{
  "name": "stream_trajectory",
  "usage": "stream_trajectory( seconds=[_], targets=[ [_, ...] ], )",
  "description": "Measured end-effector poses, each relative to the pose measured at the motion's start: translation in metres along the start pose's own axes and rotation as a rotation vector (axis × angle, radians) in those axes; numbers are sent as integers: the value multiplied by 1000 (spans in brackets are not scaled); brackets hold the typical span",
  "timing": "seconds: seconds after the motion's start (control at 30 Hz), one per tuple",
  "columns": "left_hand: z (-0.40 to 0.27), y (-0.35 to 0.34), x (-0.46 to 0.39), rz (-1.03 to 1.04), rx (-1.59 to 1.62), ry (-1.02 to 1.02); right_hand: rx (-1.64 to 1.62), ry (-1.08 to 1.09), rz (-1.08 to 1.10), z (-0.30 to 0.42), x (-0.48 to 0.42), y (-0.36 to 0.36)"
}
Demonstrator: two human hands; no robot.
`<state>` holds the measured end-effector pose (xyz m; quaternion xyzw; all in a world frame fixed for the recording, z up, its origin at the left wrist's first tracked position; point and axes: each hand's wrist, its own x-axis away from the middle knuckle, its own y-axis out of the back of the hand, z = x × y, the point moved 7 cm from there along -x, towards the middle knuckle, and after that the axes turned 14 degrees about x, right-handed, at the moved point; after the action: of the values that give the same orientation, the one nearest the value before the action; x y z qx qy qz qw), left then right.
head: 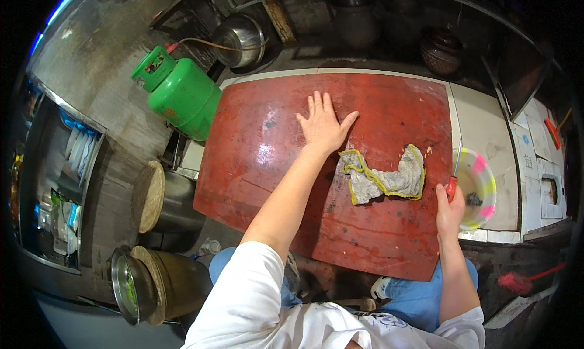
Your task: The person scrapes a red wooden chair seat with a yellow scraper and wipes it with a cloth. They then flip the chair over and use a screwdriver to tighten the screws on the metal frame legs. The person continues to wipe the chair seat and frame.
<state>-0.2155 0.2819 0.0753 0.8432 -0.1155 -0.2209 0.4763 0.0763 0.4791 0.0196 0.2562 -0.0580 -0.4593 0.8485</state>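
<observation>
A red board (273, 166) lies in front of me like a tabletop, scuffed and wet-looking in places. Flat on its upper middle rests my left hand (323, 126), palm down with the fingers spread. My right hand (449, 212) is at the board's right edge, closed around the red handle of a screwdriver (451, 188); its metal shaft points away from me. Between my hands lies a crumpled grey cloth (388, 178) with yellow edging, touching neither hand. Just right of the screwdriver stands a colourful plastic basin (489, 191) with water and something dark in it.
A green gas cylinder (187, 96) stands at the board's left edge, near a metal pot (239, 39). Large lidded pots (182, 203) stand at the lower left. A dark jar (441, 52) sits at the back right. A red brush (515, 283) lies at the lower right.
</observation>
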Motion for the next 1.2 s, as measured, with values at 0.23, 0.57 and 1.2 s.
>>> stream_trajectory(
  seconds=[0.23,0.57,1.2],
  targets=[
    [16,7,2,-99,15,130,-41,-24,9,3,3,-1],
    [9,11,6,-123,38,86,-50,-16,20,4,3,1],
    [-128,20,138,170,369,-869,-59,-34,18,-3,-1,-1]
  ],
)
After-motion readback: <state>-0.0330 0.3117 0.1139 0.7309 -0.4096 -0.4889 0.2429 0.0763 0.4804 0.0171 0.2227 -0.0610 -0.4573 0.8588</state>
